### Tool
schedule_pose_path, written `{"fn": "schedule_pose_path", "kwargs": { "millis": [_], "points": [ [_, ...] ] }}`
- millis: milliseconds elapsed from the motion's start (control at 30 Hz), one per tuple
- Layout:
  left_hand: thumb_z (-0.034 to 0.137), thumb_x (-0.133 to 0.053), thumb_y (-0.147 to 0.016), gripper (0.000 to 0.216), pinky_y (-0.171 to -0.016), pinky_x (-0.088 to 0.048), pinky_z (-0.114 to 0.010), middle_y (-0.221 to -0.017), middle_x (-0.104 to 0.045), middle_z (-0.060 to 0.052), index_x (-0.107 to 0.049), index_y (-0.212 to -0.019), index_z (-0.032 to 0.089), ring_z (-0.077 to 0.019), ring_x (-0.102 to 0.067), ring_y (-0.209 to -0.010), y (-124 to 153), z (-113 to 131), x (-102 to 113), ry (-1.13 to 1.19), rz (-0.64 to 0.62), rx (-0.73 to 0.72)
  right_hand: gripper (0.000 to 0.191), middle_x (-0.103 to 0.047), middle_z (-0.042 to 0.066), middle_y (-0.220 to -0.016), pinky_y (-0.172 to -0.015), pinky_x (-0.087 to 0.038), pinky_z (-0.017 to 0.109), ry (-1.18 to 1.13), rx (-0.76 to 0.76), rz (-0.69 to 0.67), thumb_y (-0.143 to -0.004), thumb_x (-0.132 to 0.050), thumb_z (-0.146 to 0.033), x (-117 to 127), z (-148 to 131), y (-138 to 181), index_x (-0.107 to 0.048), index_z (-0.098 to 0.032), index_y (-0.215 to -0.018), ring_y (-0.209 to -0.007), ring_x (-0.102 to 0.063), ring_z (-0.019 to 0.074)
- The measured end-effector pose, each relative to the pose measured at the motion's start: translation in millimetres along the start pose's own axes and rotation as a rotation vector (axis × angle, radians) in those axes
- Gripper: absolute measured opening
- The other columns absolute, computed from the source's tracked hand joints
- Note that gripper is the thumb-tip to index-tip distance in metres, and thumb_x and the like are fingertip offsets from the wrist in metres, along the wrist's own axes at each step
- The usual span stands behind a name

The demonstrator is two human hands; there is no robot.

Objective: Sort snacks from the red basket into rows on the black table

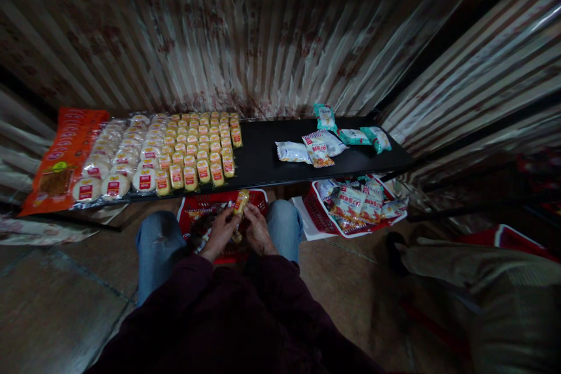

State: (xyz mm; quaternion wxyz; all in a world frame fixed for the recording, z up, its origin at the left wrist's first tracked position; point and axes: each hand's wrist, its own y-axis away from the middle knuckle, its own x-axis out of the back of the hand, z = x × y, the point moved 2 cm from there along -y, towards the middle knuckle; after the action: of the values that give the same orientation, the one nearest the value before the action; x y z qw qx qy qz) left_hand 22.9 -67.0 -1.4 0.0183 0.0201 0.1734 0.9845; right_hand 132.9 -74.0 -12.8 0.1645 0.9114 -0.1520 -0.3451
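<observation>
"One yellow packet [241,201], then. Which step is this?"

"Handling a single piece, I'd say. My left fingers [229,214] and right fingers [249,214] pinch it from either side, just short of the black bench [263,169]."

"What does the next move call for?"

"A light, steady pinch, I'd judge, as the wrapper looks soft. Beyond my fingers to the left, similar packets [190,178] sit in close rows on the bench, so any placing there would want care not to nudge them."

"And the containers?"

"Below my fingers, between my knees [286,223], is a red basket [186,207]. It's dark inside and partly covered, though one yellowish wrapped piece [237,236] shows. Right of my fingers, past the knee, a second basket [316,214] is heaped with snack bags [349,203], mostly white and red, some teal."
</observation>
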Motion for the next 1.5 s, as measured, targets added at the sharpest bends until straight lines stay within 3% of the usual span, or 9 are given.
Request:
{"fn": "schedule_pose_path", "kwargs": {
  "millis": [233, 533, 700, 867, 1200, 1500],
  "points": [
    [0.041, -0.069, -0.071, 0.044, -0.080, -0.051, -0.033, -0.098, -0.067, -0.010, -0.059, -0.107, 0.018, -0.0193, -0.065, -0.086, 0, -3, 2, 0.029, 0.036, -0.021, 0.032, -0.070, -0.002, -0.078, -0.070, -0.049, 0.028, 0.051, 0.008, 0.037, -0.058, -0.079, -0.035, -3, -2, 0, -0.061, -0.023, -0.083, -0.075, -0.064, 0.0159],
    [0.039, -0.067, -0.072, 0.031, -0.083, -0.049, -0.033, -0.099, -0.067, -0.007, -0.062, -0.097, 0.021, -0.0208, -0.063, -0.094, -1, 0, 1, 0.010, 0.058, -0.080, 0.031, -0.067, -0.003, -0.073, -0.069, -0.048, 0.028, 0.122, 0.115, 0.034, -0.059, -0.078, -0.034, -3, 2, -6, -0.060, -0.022, -0.082, -0.072, -0.062, 0.0145],
    [0.029, -0.062, -0.074, 0.027, -0.090, -0.046, -0.036, -0.101, -0.066, -0.008, -0.058, -0.100, 0.019, -0.0200, -0.061, -0.097, 0, 6, 0, -0.087, 0.136, -0.172, 0.047, -0.067, -0.002, -0.084, -0.074, -0.049, 0.027, 0.110, 0.134, 0.122, -0.053, -0.081, -0.027, -3, 2, -6, -0.059, -0.024, -0.094, -0.078, -0.063, 0.0136],
    [0.022, -0.055, -0.076, 0.021, -0.092, -0.045, -0.036, -0.103, -0.064, -0.007, -0.057, -0.097, 0.021, -0.0193, -0.060, -0.100, 3, 10, -1, -0.116, 0.144, -0.267, 0.055, -0.066, -0.002, -0.084, -0.075, -0.049, 0.027, 0.169, 0.127, 0.108, -0.056, -0.080, -0.026, -7, 1, -5, -0.056, -0.025, -0.106, -0.077, -0.063, 0.0130],
    [0.022, -0.057, -0.076, 0.020, -0.092, -0.044, -0.037, -0.099, -0.065, -0.007, -0.059, -0.096, 0.021, -0.0206, -0.061, -0.096, 12, 21, -2, -0.158, 0.109, -0.262, 0.044, -0.067, -0.001, -0.089, -0.080, -0.047, 0.027, 0.355, 0.239, 0.133, -0.060, -0.079, -0.027, -2, 1, -6, -0.065, -0.023, -0.102, -0.082, -0.060, 0.0139],
    [0.025, -0.061, -0.075, 0.029, -0.092, -0.045, -0.036, -0.105, -0.065, -0.008, -0.058, -0.104, 0.020, -0.0200, -0.060, -0.099, 7, 6, -3, -0.124, 0.118, -0.211, 0.035, -0.068, 0.002, -0.098, -0.082, -0.049, 0.029, 0.317, 0.244, 0.072, -0.070, -0.072, -0.041, -8, -5, 6, -0.066, -0.025, -0.101, -0.090, -0.061, 0.0161]
  ]
}}
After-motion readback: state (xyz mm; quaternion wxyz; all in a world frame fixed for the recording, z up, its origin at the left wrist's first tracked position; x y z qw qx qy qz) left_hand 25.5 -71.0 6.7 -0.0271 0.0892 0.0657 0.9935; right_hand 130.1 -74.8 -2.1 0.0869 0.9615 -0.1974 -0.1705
